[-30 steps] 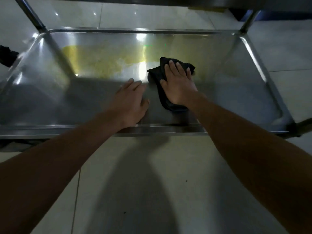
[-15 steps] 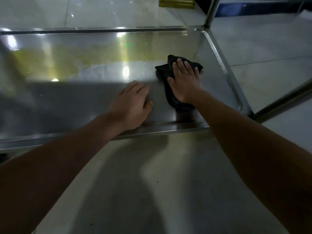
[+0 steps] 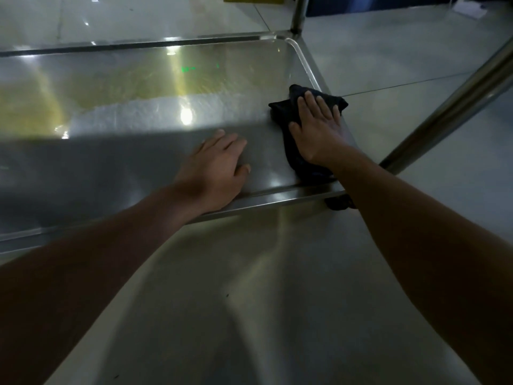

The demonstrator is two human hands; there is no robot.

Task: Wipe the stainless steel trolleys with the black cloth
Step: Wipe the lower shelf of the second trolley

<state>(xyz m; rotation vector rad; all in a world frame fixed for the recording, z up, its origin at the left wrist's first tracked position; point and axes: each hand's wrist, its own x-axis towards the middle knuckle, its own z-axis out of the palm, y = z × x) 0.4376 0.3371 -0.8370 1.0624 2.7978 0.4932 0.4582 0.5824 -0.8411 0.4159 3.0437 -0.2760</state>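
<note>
Cloth position: crumpled black cloth [image 3: 298, 140] under my right hand [image 3: 319, 134], fingers [image 3: 311, 102] straight, pressing flat, at right end of stainless steel trolley shelf [image 3: 138, 168], beside rim. Long axis runs near-far. Left hand [image 3: 213, 168] flat on shelf, fingers relaxed. Unwiped span judged leftward.

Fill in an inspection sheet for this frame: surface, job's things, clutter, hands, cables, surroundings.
Surface: stainless steel trolley shelf, shiny, with yellowish reflections at the far side.
Job's things: crumpled black cloth lies at the shelf's right end, near its raised rim.
Clutter: nothing seen.
Hands: right hand presses flat on the cloth, fingers straight; left hand rests flat on bare steel beside it.
Cables: nothing seen.
Surroundings: pale tiled floor; steel trolley post at right; small dark wheel under the near corner.
</note>
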